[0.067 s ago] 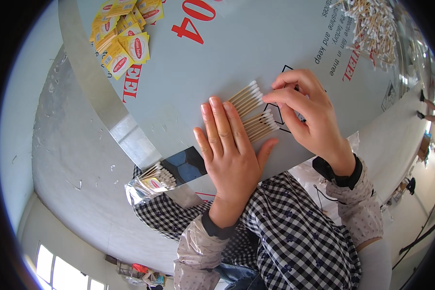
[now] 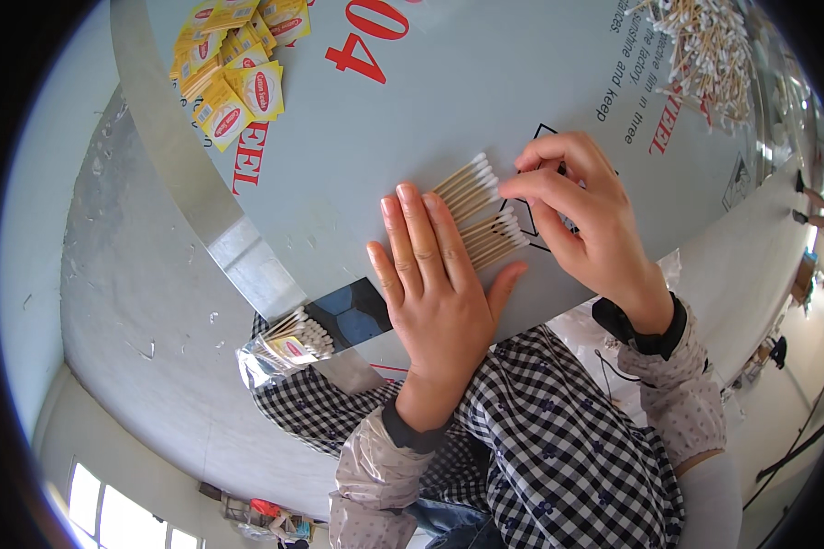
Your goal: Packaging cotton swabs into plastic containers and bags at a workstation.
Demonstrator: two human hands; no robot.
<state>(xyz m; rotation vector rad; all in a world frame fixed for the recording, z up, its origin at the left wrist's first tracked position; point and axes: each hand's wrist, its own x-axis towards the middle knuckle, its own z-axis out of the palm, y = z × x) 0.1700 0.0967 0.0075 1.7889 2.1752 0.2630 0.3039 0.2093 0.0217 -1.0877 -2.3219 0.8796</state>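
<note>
1. Cotton swabs [image 2: 467, 188] lie at the middle of the frame in two slanting groups, white heads pointing up and right, a narrow wedge between them.
2. We see the left hand [image 2: 439, 306] flat, palm down over the lower ends of the swabs, its four fingers nearly side by side and its thumb spread away.
3. Right of the heads, we find the right hand [image 2: 595, 215] with fingers bent, one fingertip right at the upper group; we cannot tell whether it touches or pinches a swab.
4. We judge the sorting to be partway: these two groups look roughly lined up, and one clear bag [image 2: 288, 348] at lower left holds swabs and a card. Left over are a loose heap of swabs [image 2: 705, 55] at upper right and yellow cards [image 2: 247, 87] at upper left.
5. Our widest room on the grey tabletop [image 2: 339, 174] lies above the hands; its near edge runs just below them, and a metal strip [image 2: 169, 165] borders the left.
</note>
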